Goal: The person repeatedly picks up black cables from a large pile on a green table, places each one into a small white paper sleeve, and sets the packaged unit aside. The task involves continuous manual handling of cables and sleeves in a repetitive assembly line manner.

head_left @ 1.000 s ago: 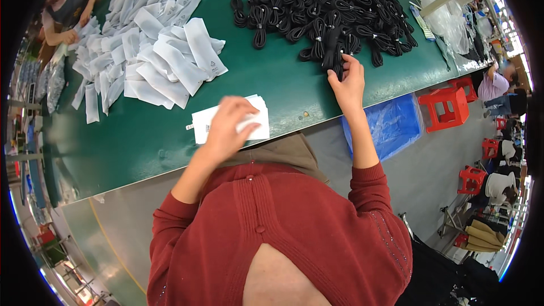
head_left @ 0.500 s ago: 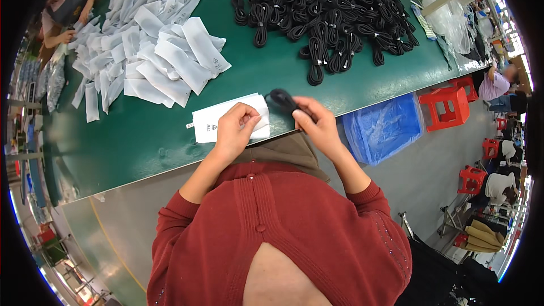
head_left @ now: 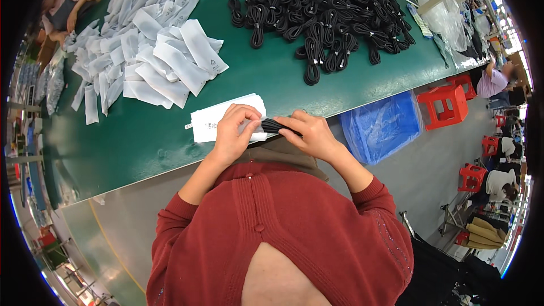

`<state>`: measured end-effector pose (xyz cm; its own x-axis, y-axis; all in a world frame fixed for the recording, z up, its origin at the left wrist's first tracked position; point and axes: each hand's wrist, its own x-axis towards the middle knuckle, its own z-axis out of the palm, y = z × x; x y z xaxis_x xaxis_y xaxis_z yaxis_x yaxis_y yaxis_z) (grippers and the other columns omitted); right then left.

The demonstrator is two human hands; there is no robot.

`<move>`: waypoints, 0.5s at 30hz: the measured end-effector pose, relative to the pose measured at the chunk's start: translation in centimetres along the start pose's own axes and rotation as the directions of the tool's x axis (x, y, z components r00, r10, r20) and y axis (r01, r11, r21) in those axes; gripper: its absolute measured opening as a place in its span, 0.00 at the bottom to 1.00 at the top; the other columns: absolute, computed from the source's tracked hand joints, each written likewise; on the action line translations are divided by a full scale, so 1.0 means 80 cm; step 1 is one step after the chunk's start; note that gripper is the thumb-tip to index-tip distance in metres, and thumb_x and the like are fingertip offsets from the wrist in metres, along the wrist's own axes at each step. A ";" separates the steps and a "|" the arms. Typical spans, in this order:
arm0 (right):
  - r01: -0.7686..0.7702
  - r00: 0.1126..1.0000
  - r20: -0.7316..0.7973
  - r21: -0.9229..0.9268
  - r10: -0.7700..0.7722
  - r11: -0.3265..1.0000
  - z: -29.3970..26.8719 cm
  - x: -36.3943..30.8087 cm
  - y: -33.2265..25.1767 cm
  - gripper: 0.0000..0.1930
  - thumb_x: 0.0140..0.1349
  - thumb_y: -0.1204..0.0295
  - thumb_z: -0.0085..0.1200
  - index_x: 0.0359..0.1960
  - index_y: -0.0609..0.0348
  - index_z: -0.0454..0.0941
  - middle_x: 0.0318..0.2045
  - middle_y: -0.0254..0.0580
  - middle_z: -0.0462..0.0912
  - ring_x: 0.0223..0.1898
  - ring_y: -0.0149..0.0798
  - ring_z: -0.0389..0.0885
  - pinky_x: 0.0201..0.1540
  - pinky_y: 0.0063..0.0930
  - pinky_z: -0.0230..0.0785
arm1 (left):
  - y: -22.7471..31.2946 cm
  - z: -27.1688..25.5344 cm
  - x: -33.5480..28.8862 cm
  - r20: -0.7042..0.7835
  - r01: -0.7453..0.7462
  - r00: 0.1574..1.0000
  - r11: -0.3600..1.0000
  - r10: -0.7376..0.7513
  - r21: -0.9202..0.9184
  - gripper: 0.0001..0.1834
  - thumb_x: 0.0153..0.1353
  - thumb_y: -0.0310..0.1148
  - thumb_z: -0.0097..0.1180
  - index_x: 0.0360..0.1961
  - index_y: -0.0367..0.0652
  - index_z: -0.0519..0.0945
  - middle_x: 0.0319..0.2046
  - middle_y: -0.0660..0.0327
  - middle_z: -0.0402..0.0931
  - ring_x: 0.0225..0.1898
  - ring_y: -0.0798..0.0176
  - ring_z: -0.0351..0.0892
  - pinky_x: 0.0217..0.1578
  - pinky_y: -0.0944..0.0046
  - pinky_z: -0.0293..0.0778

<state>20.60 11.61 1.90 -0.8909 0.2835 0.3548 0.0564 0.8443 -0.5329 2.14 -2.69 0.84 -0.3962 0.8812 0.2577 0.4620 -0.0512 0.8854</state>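
A coiled black cable [head_left: 274,126] is gripped by my right hand [head_left: 311,134], its bundled loops pointing left. The left end of the coil meets the edge of a frosted white plastic bag [head_left: 209,118], the top one of a small flat stack at the table's near edge. My left hand [head_left: 233,130] rests over that stack, thumb and fingers pinched at the bag's right end. Whether the coil's tip is inside the bag or only against it is hidden by my fingers.
Filled frosted bags [head_left: 164,56] lie heaped at the left of the green table [head_left: 141,136]. A large pile of black coiled cables [head_left: 328,17] sits at the back. Beyond the near edge stand a plastic-lined blue bin [head_left: 382,127] and a red stool [head_left: 443,106]. Another person works at far left.
My right hand has brought the coiled cable down and left, from above the table edge to the bag's end. The left hand stays nearly in place at the stack.
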 end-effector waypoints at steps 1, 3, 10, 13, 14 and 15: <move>-0.196 0.980 0.079 0.161 0.185 0.967 -0.002 0.003 -0.003 0.14 0.63 0.68 0.59 0.49 0.55 0.81 0.23 0.38 0.76 0.20 0.33 0.74 0.22 0.29 0.68 | 0.002 -0.001 0.001 0.018 -0.076 0.997 0.996 0.075 0.045 0.04 0.55 0.22 0.62 0.31 0.40 0.78 0.39 0.60 0.81 0.40 0.60 0.75 0.40 0.64 0.70; -0.564 0.825 0.312 0.404 0.472 0.720 -0.007 0.011 -0.012 0.11 0.66 0.68 0.56 0.47 0.57 0.81 0.22 0.37 0.79 0.18 0.29 0.73 0.21 0.25 0.66 | 0.007 -0.003 0.004 0.063 -0.228 0.973 0.965 0.221 0.130 0.06 0.52 0.22 0.63 0.30 0.41 0.78 0.40 0.60 0.81 0.43 0.56 0.74 0.42 0.61 0.70; -0.654 0.683 0.480 0.737 0.550 0.170 0.003 0.021 -0.009 0.11 0.71 0.66 0.51 0.38 0.62 0.80 0.28 0.36 0.79 0.17 0.25 0.69 0.20 0.20 0.62 | 0.028 -0.005 0.006 0.089 -0.308 0.951 0.926 0.295 0.217 0.08 0.48 0.22 0.65 0.28 0.41 0.78 0.44 0.61 0.79 0.44 0.53 0.72 0.44 0.58 0.71; -0.331 0.912 0.024 0.631 0.409 0.702 0.014 0.023 -0.017 0.08 0.68 0.70 0.55 0.39 0.62 0.82 0.35 0.40 0.76 0.23 0.27 0.73 0.24 0.19 0.65 | 0.030 -0.011 0.011 0.014 -0.247 0.968 0.941 0.250 0.230 0.08 0.48 0.22 0.65 0.28 0.41 0.78 0.44 0.60 0.78 0.45 0.53 0.72 0.44 0.58 0.71; -0.162 0.958 -0.121 0.518 0.260 0.840 0.015 0.027 -0.015 0.06 0.66 0.72 0.57 0.38 0.62 0.82 0.36 0.41 0.74 0.24 0.29 0.73 0.25 0.20 0.66 | 0.032 -0.013 0.012 -0.008 -0.211 0.976 0.955 0.218 0.210 0.08 0.49 0.22 0.65 0.28 0.41 0.78 0.44 0.60 0.78 0.45 0.53 0.72 0.44 0.58 0.71; 0.009 0.966 -0.243 0.368 0.087 0.930 0.015 0.030 -0.014 0.05 0.64 0.74 0.59 0.38 0.62 0.82 0.38 0.42 0.73 0.25 0.30 0.74 0.26 0.21 0.66 | 0.032 -0.014 0.014 -0.025 -0.177 0.982 0.966 0.185 0.188 0.08 0.49 0.22 0.65 0.28 0.41 0.78 0.44 0.60 0.78 0.45 0.53 0.72 0.44 0.58 0.71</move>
<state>17.87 10.83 2.41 -0.7460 0.4582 0.4832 -0.1215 0.6198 -0.7753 1.98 -2.34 3.87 -0.3238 0.8445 0.4267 0.6660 -0.1169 0.7367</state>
